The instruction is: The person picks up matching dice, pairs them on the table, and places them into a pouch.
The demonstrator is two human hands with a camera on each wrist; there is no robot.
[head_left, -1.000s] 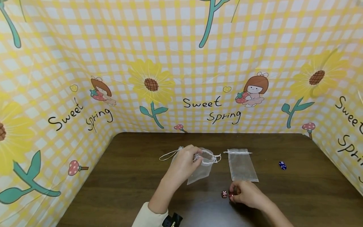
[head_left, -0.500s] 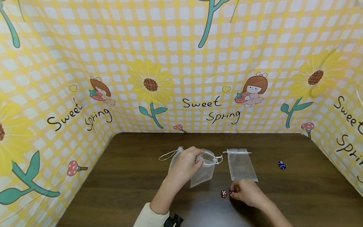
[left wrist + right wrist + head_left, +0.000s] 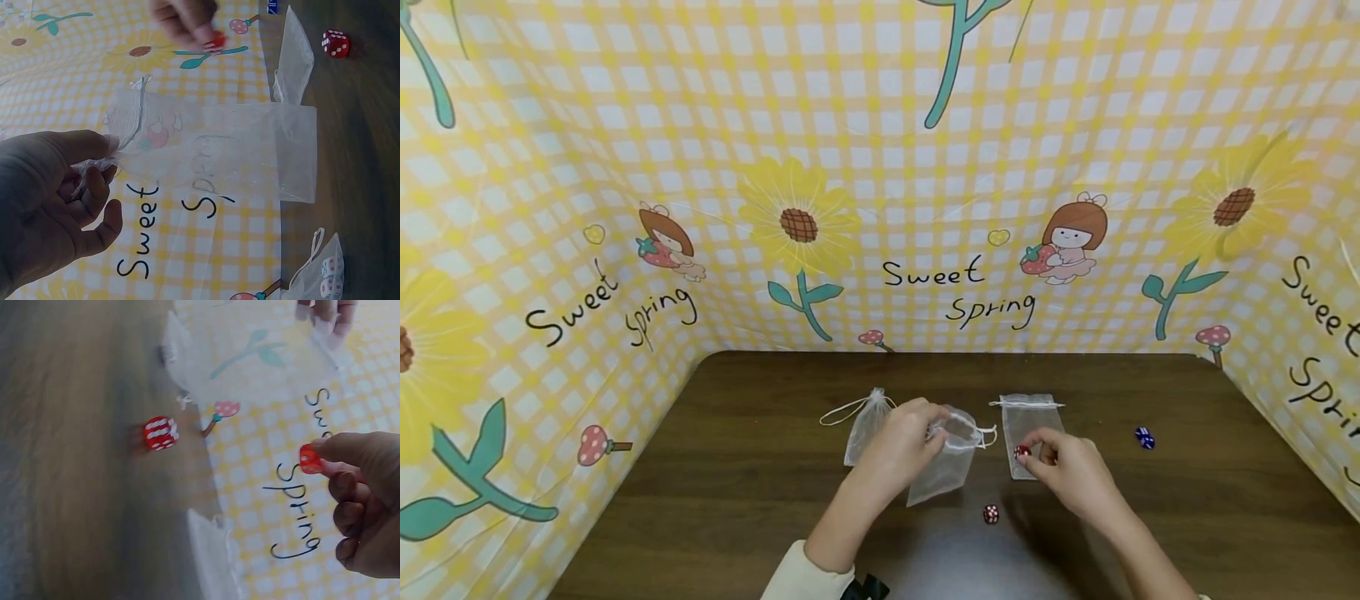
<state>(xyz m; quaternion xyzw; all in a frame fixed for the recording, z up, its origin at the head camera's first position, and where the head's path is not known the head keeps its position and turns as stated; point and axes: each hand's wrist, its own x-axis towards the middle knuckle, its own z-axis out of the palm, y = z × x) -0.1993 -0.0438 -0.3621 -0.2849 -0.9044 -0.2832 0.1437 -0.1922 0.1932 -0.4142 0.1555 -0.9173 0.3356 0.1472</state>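
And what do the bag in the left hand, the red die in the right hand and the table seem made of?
Bag: sheer white fabric, perhaps organza, since the printed cloth behind shows through.
Red die: likely smooth plastic, given its rounded corners and pale spots; gloss hard to tell.
Table: wood or wood-look laminate, judging by its dark streaky grain, with a soft sheen.

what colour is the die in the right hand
The die is red with pale dots, clearest in the right wrist view.
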